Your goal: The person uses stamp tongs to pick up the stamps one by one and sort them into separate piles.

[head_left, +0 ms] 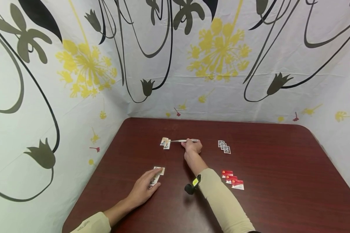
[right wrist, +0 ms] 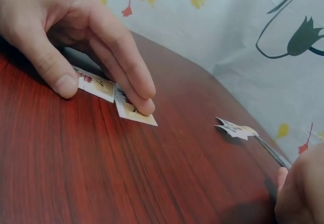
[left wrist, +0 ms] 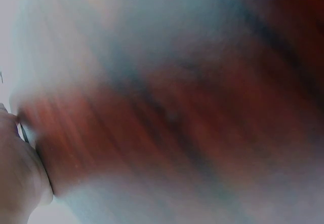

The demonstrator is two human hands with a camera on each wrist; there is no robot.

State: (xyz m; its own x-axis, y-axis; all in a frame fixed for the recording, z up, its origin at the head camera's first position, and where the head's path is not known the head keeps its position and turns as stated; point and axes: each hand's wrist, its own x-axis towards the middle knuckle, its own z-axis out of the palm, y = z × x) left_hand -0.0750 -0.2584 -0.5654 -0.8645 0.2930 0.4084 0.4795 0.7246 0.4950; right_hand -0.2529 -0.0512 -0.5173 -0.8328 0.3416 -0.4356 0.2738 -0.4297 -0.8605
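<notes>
Tweezers (head_left: 178, 140) are gripped in my right hand (head_left: 192, 147) at the far side of the table. Their tips meet a small overlapping group of pale stamps (head_left: 166, 145). In the right wrist view, the tweezers (right wrist: 272, 152) have their tips on these stamps (right wrist: 234, 128), whose edges stick up. Nearer to me, my left hand (head_left: 144, 189) rests on other stamps (head_left: 155, 180), covering part of them. Its fingertips touch the toothed-edged stamps (right wrist: 126, 112) in the right wrist view, fingers loosely extended. The left wrist view is mostly blurred.
Right of my right hand, several grey stamps (head_left: 227, 149) overlap in a slanting row. Closer in lie three red-and-white stamps (head_left: 237, 184), also overlapping. The dark red wooden table (head_left: 274, 155) meets a flower-patterned cloth (head_left: 175, 106) at the back and left.
</notes>
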